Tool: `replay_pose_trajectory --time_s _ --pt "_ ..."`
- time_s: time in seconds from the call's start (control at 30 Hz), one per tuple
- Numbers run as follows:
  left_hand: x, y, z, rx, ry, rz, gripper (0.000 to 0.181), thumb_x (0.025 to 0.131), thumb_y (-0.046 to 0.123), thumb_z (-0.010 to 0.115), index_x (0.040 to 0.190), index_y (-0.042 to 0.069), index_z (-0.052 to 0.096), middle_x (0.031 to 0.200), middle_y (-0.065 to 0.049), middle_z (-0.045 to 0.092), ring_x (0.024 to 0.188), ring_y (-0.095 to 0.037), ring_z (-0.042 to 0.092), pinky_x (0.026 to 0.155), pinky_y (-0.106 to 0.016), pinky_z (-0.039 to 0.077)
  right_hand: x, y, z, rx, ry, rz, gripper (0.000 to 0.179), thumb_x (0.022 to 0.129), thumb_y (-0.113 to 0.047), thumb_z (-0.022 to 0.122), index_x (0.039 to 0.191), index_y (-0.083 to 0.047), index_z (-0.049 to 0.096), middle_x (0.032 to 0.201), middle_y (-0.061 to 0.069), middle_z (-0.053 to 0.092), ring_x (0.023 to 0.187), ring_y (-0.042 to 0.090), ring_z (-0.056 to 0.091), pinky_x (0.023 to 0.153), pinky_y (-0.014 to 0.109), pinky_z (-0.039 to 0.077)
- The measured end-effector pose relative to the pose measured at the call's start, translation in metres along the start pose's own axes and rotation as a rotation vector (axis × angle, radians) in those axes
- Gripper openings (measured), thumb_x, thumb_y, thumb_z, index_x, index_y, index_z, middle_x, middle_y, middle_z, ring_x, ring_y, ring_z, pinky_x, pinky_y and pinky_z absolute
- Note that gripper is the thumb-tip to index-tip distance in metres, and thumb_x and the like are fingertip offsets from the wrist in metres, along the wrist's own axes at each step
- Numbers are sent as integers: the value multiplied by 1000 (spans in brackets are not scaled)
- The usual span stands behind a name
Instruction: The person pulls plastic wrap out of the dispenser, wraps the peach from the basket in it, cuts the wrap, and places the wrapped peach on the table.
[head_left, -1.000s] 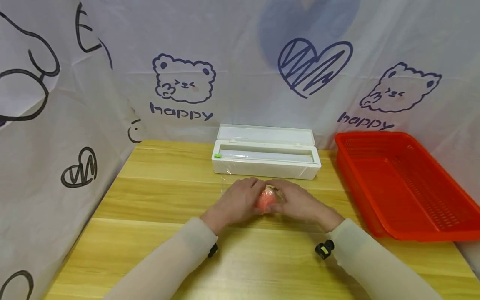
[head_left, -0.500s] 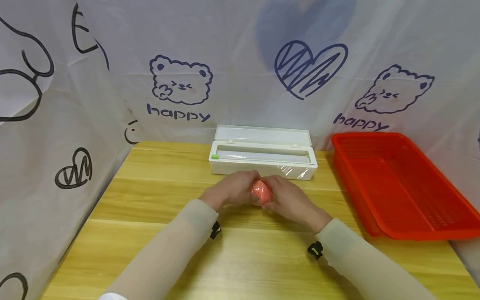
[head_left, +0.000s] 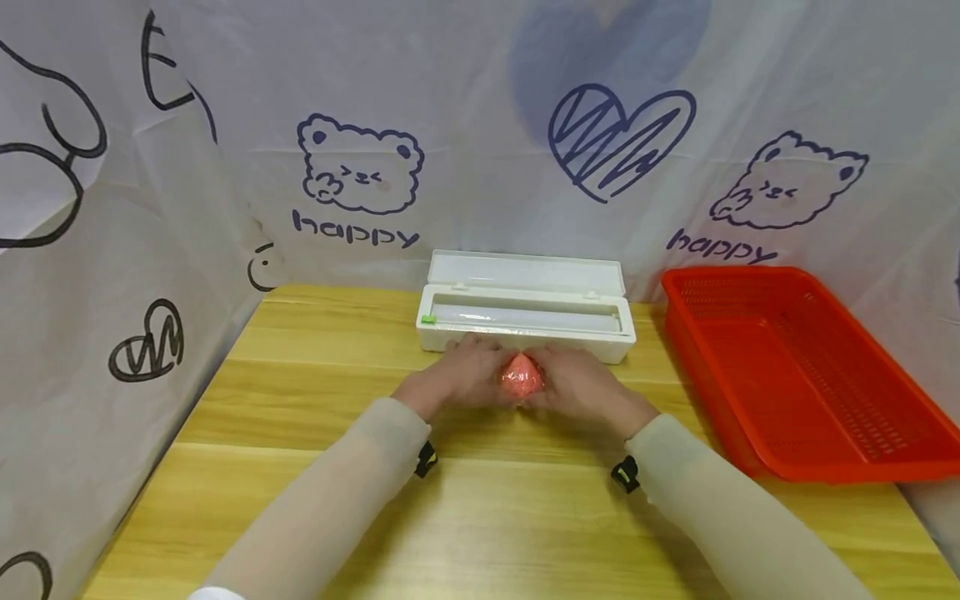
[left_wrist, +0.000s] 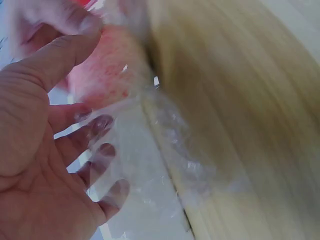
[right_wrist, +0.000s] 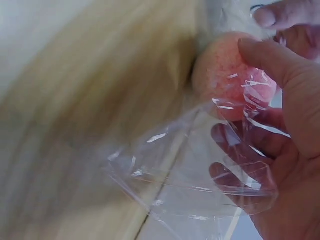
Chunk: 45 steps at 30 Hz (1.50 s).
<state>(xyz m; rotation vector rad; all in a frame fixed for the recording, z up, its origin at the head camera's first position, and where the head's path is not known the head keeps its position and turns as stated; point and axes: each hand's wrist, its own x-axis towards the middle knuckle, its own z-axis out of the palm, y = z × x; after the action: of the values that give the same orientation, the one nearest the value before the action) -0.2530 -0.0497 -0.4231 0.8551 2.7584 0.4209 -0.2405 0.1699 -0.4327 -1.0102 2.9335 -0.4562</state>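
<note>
A pink peach (head_left: 522, 377) with a yellowish patch is held between both hands, just in front of the white box. Clear cling film (right_wrist: 195, 185) lies over it and hangs loose in creased flaps, as both wrist views show. My left hand (head_left: 472, 372) grips the peach from the left; in the left wrist view its thumb lies at the peach and its other fingers curl behind the film (left_wrist: 135, 145). From the right, my right hand (head_left: 581, 381) holds the fruit with the thumb pressed on its skin (right_wrist: 225, 75) and fingers curled underneath, behind film.
Behind the hands stands a white cling film box (head_left: 525, 340), lid (head_left: 525, 271) raised, with a roll (head_left: 525, 318) inside and a green slider (head_left: 428, 319) at its left end. A red plastic basket (head_left: 720, 375) stands at the right on the wooden table (head_left: 315, 417).
The peach and both hands have shifted slightly left and nearer the white box. The peach has turned, and the film that showed beside the left hand is gathered closer.
</note>
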Motion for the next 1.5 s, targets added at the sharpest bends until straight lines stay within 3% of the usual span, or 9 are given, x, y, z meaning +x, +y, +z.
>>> replay_pose_trajectory --time_s 0.17,0.23,0.37,0.5,0.63,0.77,0.9,1.23,1.5 --pt "-19 -20 -14 -130 80 -28 70 97 49 73 154 13 55 151 -10 60 141 -37 52 115 -60 40 10 5 -3 30 -23 3 47 90 -39 84 126 -14 67 111 -2 72 98 19 66 95 41 55" --pt "-28 -28 -18 -192 138 -97 58 100 46 70 144 9 62 138 -13 68 128 -35 61 110 -54 47 11 6 -4 24 -40 17 43 90 -40 83 122 -16 67 105 -3 70 93 18 63 90 40 54" --pt "-45 -40 -16 -365 252 -303 39 105 42 65 118 5 65 109 -13 70 96 -27 64 85 -43 55 12 8 -6 -33 -57 42 57 90 -42 81 132 -7 65 123 8 69 111 29 67 101 47 53" --pt "-53 -43 0 -537 228 -427 43 104 44 65 120 5 58 110 -14 69 91 -25 63 78 -37 52 11 9 -5 -86 -41 36 68 89 -44 81 138 -1 62 135 17 65 122 36 65 108 50 51" --pt "-50 -40 15 -707 218 -422 48 102 37 71 129 3 52 115 -16 72 92 -25 66 75 -34 52 11 10 -3 -109 -22 20 67 88 -42 83 136 0 63 131 16 66 119 35 67 106 49 53" --pt "-49 -50 16 -804 321 -410 39 101 20 73 128 1 53 111 -18 74 88 -24 65 71 -30 50 12 10 0 -118 -2 11 65 86 -41 84 133 0 64 127 14 67 114 34 68 103 48 54" --pt "-56 -67 10 -866 389 -451 34 100 16 72 126 2 54 106 -16 72 89 -25 62 72 -30 47 13 8 1 -122 0 8 67 87 -43 83 135 0 63 127 14 66 113 35 68 102 49 53" --pt "-54 -72 15 -869 306 -421 45 102 27 70 135 2 52 118 -17 71 100 -30 65 78 -31 49 7 7 2 -103 9 55 71 84 -46 86 133 -3 59 123 13 65 109 33 65 102 48 53" --pt "-53 -71 21 -897 282 -410 40 102 19 70 133 2 52 111 -16 74 89 -27 66 72 -30 49 8 5 2 -92 7 57 78 83 -48 86 140 -3 57 130 15 63 118 36 64 109 51 48"
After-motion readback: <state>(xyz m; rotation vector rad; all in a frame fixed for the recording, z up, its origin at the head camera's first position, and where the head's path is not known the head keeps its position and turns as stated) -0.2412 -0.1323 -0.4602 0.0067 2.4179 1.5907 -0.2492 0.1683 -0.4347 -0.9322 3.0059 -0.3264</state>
